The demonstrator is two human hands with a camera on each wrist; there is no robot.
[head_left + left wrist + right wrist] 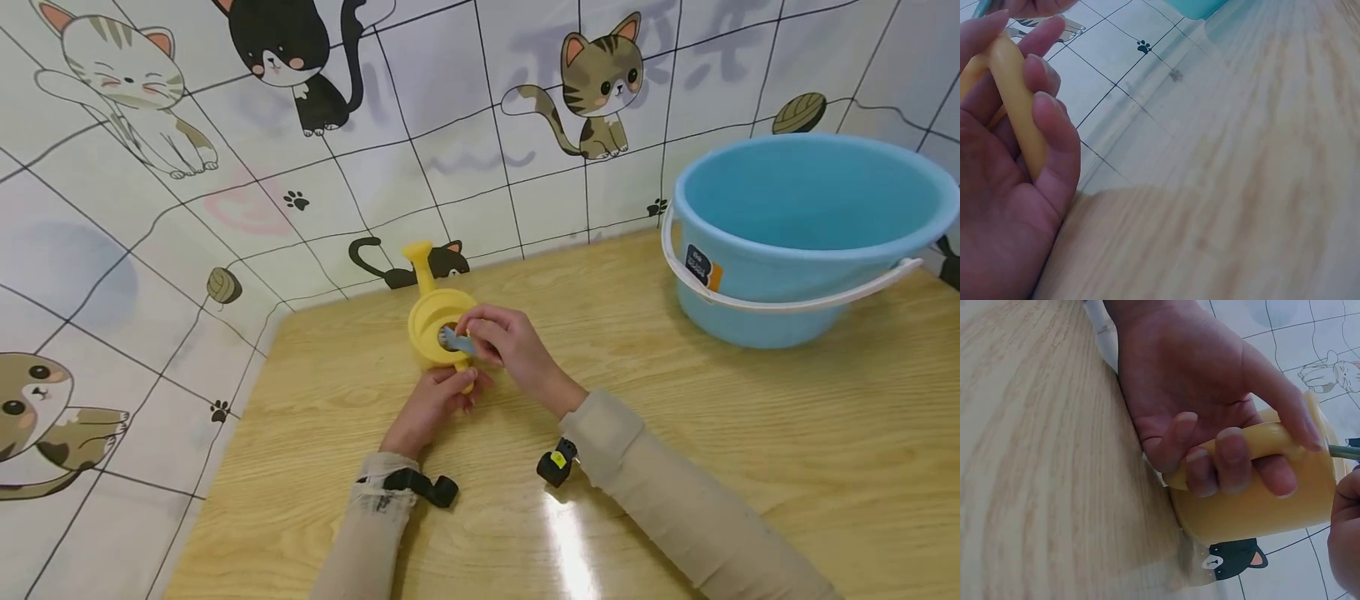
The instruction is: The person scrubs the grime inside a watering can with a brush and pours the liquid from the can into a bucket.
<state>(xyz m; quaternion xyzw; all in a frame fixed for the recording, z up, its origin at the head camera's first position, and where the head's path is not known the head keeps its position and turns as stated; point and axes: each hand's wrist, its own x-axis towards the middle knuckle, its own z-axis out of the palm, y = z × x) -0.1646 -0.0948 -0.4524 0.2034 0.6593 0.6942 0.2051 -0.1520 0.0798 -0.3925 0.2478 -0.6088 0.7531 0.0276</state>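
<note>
A yellow toy watering can [422,323] stands near the back of the table, its spout pointing to the wall. My left hand [427,407] holds its handle; in the right wrist view the fingers curl round that yellow handle [1263,439]. My right hand [513,340] is over the can's rim, pinching a light-blue thin-handled tool [463,342]. The tool's pale end lies at the can's round opening; its exact kind is unclear. In the left wrist view part of the handle [1017,103] shows between the left fingers.
A light-blue bucket [757,287] with a white carrying handle [787,306] stands at the right on the wooden table [322,483]. Behind and to the left rises a tiled wall [450,108] with cartoon cats.
</note>
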